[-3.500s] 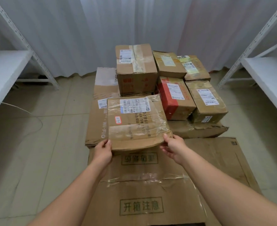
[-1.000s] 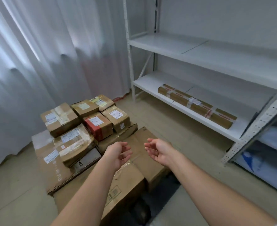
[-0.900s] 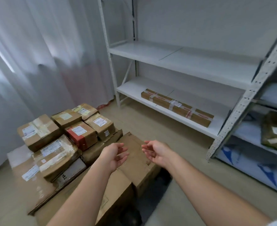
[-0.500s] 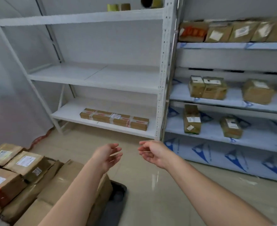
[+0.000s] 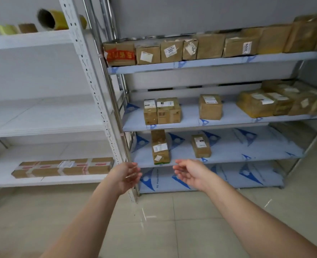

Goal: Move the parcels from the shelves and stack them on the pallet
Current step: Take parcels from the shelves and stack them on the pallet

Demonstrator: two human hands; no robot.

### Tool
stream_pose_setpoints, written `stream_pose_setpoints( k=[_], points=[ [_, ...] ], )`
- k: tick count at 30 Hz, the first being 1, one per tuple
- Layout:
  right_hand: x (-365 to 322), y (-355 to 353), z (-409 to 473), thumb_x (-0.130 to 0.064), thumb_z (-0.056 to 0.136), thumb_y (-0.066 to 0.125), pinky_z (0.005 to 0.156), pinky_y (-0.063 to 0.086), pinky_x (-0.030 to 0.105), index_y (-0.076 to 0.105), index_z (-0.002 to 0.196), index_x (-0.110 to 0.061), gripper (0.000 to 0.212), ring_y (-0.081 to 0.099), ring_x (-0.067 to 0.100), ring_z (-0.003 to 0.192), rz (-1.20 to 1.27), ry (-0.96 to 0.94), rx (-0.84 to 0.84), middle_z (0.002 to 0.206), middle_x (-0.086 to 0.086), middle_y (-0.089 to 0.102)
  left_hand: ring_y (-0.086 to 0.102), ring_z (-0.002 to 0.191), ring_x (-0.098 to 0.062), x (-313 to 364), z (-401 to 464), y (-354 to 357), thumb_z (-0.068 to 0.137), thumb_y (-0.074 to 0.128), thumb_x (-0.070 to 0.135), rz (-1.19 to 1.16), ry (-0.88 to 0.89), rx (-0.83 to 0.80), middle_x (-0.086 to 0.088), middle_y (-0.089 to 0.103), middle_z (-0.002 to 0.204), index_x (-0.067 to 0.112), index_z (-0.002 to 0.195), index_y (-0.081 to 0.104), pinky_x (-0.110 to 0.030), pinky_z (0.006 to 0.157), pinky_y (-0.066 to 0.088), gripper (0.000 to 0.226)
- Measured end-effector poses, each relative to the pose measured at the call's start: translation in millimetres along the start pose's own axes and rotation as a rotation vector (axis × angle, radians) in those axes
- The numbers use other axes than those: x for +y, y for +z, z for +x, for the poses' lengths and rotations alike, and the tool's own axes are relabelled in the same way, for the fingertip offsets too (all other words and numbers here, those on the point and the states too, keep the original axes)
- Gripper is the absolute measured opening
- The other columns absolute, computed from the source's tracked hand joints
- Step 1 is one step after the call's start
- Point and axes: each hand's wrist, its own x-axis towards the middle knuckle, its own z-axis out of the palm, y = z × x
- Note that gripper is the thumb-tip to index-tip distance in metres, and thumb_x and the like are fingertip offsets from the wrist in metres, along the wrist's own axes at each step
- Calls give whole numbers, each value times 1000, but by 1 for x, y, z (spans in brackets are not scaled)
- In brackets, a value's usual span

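Note:
Both my hands are held out in front of me, palms facing each other, fingers relaxed and holding nothing. My left hand [image 5: 126, 176] and my right hand [image 5: 190, 173] hover just below and in front of a narrow brown parcel [image 5: 159, 147] lying on the low metal shelf [image 5: 228, 155]. A smaller parcel [image 5: 201, 146] lies to its right. The shelf above carries two parcels side by side [image 5: 162, 111], a single box [image 5: 210, 107] and a cluster at the right [image 5: 277, 101]. Several parcels line the top shelf [image 5: 172, 51]. The pallet is out of view.
A white rack [image 5: 90, 86] stands on the left, its lowest shelf bearing a long flat taped carton [image 5: 62, 167]. Tape rolls [image 5: 51, 19] sit on its top shelf. The rack's upright post is right behind my left hand. Tiled floor [image 5: 163, 224] stretches below.
My view has swung right, from the pallet's stack to the metal shelves; the pallet has left the view. After letting go of the parcel on the pallet, both hands stay empty and outstretched.

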Motion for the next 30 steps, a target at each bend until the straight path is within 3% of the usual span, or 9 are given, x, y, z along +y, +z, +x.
stream_pose_setpoints(
  k=[10,14,20,25,30],
  points=[
    [-54,-61,71,-3,99,49,68,49,25,63,111,-6,20,61,15,74,88,23,110,87,8,68,62,87,-26,62,76,108,98,52,8,127,-11,-111,-15,65,99,3,105,62,-32,73,53,13],
    [-98,-68,121,-4,98,50,74,51,25,63,115,-5,21,62,17,82,98,-12,174,96,10,68,62,81,-25,110,139,133,98,53,9,159,35,-124,-13,66,95,6,105,64,-32,68,53,14],
    [-159,-50,204,-2,99,49,75,51,27,64,112,-6,20,62,15,80,116,-14,205,90,8,68,61,68,-22,169,230,163,98,52,10,173,-10,-125,-12,67,84,5,104,62,-27,50,54,12],
    [-186,-34,263,-2,98,51,92,51,31,65,109,-6,19,62,17,82,143,17,233,92,9,69,61,89,-26,200,283,183,94,54,3,203,37,-62,-14,63,97,4,93,61,-23,47,55,7],
    [-207,-22,320,-4,98,51,77,54,26,63,110,-8,17,61,16,79,138,51,258,95,10,65,52,65,-19,204,332,206,94,48,3,279,148,0,-12,63,84,6,94,61,-28,58,44,13]
  ],
)
